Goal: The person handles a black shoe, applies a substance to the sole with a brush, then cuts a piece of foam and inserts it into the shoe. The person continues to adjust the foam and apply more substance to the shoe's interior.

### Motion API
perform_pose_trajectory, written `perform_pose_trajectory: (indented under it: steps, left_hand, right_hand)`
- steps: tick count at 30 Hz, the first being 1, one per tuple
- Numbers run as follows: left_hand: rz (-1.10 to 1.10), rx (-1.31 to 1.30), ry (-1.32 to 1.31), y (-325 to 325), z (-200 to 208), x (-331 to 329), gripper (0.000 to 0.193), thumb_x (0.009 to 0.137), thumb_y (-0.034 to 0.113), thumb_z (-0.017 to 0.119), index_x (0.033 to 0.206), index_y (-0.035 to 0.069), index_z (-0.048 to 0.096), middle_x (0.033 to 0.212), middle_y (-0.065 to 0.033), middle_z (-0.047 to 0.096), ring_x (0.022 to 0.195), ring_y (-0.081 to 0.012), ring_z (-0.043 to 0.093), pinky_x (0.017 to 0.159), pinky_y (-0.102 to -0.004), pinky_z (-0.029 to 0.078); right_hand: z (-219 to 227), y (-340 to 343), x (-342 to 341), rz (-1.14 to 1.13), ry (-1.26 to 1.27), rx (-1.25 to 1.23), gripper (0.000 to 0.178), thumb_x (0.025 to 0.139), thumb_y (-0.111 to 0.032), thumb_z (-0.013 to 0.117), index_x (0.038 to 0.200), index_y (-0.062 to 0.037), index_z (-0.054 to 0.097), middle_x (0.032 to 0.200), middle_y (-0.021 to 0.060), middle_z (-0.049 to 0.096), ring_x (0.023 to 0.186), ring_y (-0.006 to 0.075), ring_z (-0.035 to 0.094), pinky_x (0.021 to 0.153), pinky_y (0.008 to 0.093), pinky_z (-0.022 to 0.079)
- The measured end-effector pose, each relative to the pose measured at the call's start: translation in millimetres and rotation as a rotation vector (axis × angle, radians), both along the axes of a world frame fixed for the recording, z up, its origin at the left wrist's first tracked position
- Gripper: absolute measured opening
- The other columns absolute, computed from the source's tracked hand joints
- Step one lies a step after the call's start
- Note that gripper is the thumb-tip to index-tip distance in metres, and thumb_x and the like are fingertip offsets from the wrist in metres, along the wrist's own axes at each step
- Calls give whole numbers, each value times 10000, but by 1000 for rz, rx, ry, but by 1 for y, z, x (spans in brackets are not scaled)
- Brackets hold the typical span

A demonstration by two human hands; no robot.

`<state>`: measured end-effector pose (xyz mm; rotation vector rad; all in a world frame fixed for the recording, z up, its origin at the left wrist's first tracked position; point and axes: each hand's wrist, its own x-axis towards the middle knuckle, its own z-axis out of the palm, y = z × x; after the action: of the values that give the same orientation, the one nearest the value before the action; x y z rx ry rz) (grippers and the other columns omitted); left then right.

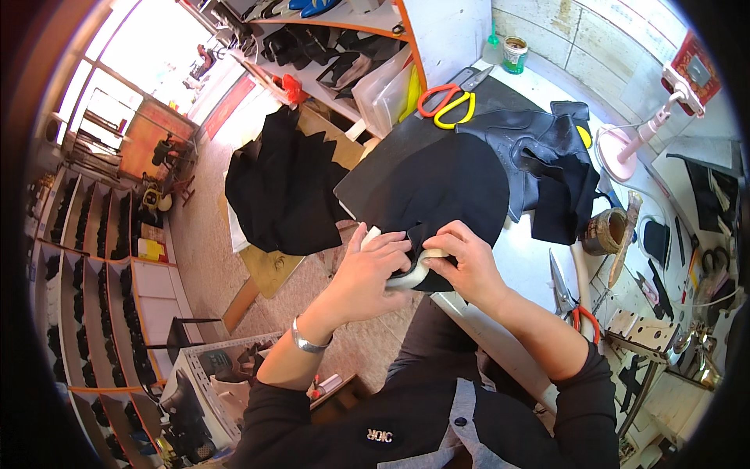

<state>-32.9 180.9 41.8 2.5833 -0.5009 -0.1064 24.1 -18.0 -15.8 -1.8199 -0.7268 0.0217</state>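
Both of my hands meet at the near edge of the black fabric [449, 184] on the worktable. Between them is a thick off-white curved strip [416, 275] with dark material inside its bend; its exact kind I cannot make out. My left hand [371, 270], below a silver bracelet, is closed around the strip's left part. My right hand [469, 262] pinches its right end between thumb and fingers. To the right of the fabric lie black leather pieces [519, 129]. Scissors with orange and yellow handles [453, 103] rest on the dark board beyond.
More black fabric [289, 191] is piled at the left on brown board. On the right are red-handled scissors [564, 289], a stained brown pot [605, 232] and a pink lamp stand [619, 148]. A green jar [515, 56] stands at the back; shoe shelves [90, 289] line the left.
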Motion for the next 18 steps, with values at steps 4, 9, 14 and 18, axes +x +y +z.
perform_pose_trajectory:
  steps: [4,9,14,18]
  left_hand:
    - [198,114,-55,-22,-3,-6,292,741,266,756,878,69,588,1093,-98,628,1154,-264,546,1099,-585,204]
    - [408,13,3,-30,-13,-10,219,758,191,739,885,89,592,914,-49,620,997,-242,588,1100,-571,194]
    - [443,-63,66,-22,-19,-12,198,773,150,719,909,105,582,817,-5,609,956,-211,590,1101,-582,174]
    - [462,-145,71,-20,-19,-11,192,782,146,716,926,107,595,804,0,605,923,-205,584,1110,-588,137]
  right_hand:
    - [-7,8,-5,-12,83,46,249,751,-15,732,984,-36,649,882,73,580,769,206,593,658,303,467]
    - [-8,6,-1,49,81,96,242,750,-22,724,973,-47,634,890,92,590,768,265,615,663,327,486]
    - [-5,4,3,141,43,122,220,741,29,709,929,-38,617,964,80,598,814,239,614,706,306,483]
    - [-2,10,6,107,-106,124,210,732,44,705,897,-36,603,995,74,600,820,237,615,702,314,487]
